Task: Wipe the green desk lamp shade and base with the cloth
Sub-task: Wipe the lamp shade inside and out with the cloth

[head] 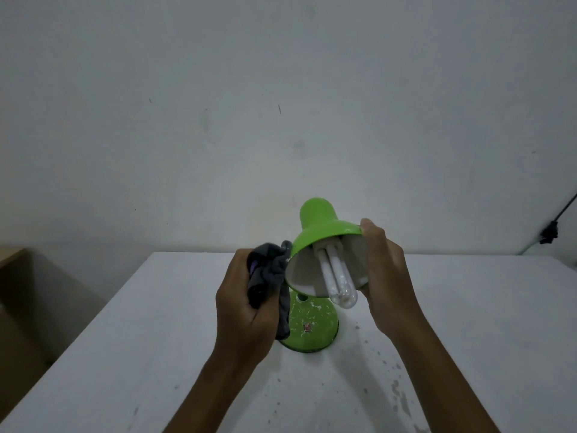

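Note:
The green desk lamp stands on the white table. Its shade [318, 225] is tilted toward me, showing the white inside and a white tube bulb [335, 276]. The round green base [312, 326] is speckled with white marks. My right hand [385, 276] grips the shade's right rim, thumb on top. My left hand [246, 304] holds a bunched dark grey cloth [271, 267] against the shade's left rim. The lamp's neck is hidden behind the shade.
The white table [468, 339] carries scattered grey stains on its right front part. A brown box [15, 307] stands to the left of the table. A black cable with a clip [549, 234] hangs at the wall on the right.

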A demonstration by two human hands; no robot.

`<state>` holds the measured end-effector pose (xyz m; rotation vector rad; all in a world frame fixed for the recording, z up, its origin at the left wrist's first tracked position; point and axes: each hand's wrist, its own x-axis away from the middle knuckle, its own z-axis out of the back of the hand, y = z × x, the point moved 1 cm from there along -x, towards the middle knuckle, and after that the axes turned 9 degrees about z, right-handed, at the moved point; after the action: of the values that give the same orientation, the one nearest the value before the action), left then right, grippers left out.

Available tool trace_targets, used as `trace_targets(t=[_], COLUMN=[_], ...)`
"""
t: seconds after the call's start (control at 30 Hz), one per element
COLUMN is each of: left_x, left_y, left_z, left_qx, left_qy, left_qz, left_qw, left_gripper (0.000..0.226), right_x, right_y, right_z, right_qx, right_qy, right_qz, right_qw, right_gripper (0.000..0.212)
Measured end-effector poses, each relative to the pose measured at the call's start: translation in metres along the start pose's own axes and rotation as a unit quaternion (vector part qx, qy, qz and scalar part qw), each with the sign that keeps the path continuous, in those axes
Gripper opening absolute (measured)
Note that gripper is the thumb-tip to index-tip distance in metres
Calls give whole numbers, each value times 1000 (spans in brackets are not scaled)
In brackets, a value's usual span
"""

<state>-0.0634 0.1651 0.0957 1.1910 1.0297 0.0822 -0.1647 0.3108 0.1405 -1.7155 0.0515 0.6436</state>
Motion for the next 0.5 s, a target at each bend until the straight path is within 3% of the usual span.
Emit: trace_targets(t=[0.13,0.23,0.37,0.43,0.5], left_x=[-12,-4,11,9,6], left_y=[21,14,9,13,22], left_z=[-4,-13,-23,-23,-21], left_qx=[53,178,214,225,207], left_qy=[-46,5,58,50,48], left_qz=[-5,130,317,325,256], left_qw=[998,975,922,917,943], left_gripper=[25,26,20,20,21], right_x=[-2,-1,1,1,0], right_y=[1,-1,-1,0,0], right_z=[-1,-4,-3,-3,-3], right_qx=[-11,9,22,18,12], right_qy=[-1,8,23,23,21], right_qz=[3,3,8,4,-3], right_qw=[1000,1000,999,1000,1000], right_gripper=[72,68,68,72,74])
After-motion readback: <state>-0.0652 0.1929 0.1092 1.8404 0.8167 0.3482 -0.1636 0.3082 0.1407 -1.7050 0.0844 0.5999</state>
